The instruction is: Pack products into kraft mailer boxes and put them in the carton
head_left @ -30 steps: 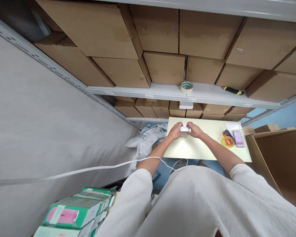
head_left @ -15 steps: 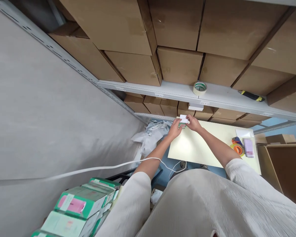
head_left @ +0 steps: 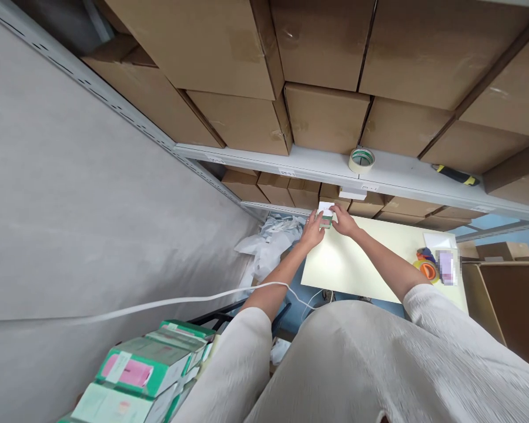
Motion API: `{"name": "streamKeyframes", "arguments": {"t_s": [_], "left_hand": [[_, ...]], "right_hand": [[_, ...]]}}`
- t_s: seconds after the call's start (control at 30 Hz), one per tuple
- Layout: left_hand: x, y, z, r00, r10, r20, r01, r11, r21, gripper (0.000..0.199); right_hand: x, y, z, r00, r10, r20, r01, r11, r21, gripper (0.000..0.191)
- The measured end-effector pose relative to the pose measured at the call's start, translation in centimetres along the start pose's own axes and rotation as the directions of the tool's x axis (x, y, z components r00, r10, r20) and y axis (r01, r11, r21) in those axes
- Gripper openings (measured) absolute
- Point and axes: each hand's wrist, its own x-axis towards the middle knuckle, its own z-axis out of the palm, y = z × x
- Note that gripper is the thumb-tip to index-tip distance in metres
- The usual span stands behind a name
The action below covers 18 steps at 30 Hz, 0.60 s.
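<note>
Above the far left end of the pale table, both my hands meet at a small green and pink box (head_left: 326, 222). A white label (head_left: 325, 207) lies against the box's far part. My left hand (head_left: 312, 232) grips the box from the left, fingers curled at its edge. From the right, my right hand (head_left: 344, 221) has its fingertips on the label's right edge, with the thumb beside the box. Whether the label is stuck down I cannot tell.
The pale table (head_left: 357, 258) carries a tape roll with an orange core (head_left: 428, 271) at right. Above it, a shelf (head_left: 317, 162) holds cartons, a masking tape roll (head_left: 361, 160) and a cutter (head_left: 456, 175). Green boxes (head_left: 127, 370) are stacked lower left. A white cable (head_left: 180, 298) crosses my left arm.
The white label now sits farther up, and more of the green and pink box shows below it. My right hand has shifted slightly left and down. The view has tilted a little.
</note>
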Motion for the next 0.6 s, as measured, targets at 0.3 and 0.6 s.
{"name": "streamKeyframes", "arguments": {"t_s": [0.3, 0.6], "left_hand": [[-0.5, 3.9, -0.2, 0.995, 0.077, -0.058, -0.075, 0.996, 0.038, 0.058], [-2.0, 8.1, 2.4, 0.954, 0.284, 0.099, -0.275, 0.957, -0.093, 0.049]], "right_hand": [[-3.8, 0.1, -4.7, 1.0, -0.013, 0.017, 0.013, 1.0, 0.005, 0.053], [-7.0, -0.3, -13.0, 0.912, -0.025, -0.409, 0.025, 1.0, -0.006, 0.038]]}}
